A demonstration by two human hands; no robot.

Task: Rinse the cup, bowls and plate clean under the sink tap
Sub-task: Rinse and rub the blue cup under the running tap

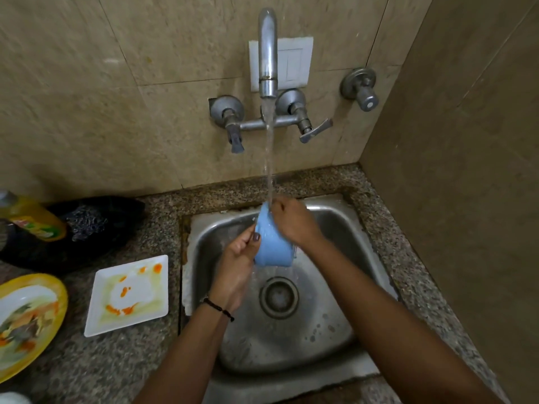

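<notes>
The likeliest slip, as I judge it, is the small pale-blue plastic cup (272,243) sliding out of wet fingers and dropping into the stainless steel sink (335,228), since water is running over both hands. The stream from the chrome wall tap (267,53) is striking the tilted cup near its upper end and could splash out onto the speckled granite bench (163,217).

The left hand (237,260) is keeping a narrow grip on the cup's side, thumb pressing on the blue wall. The right hand (293,220) is lying over the cup's upper end; its fingers are hidden, so I cannot tell whether it is clasping or only rubbing.

The cup is hanging over the sink, above the round drain (279,297), tipped on its side. It is looking smooth, matte and unstained where visible; its inside is out of sight.

On the bench to the left, the square white plate (128,295) streaked with orange sauce and the yellow-rimmed oval dish (27,322) with food remains are waiting unrinsed.
</notes>
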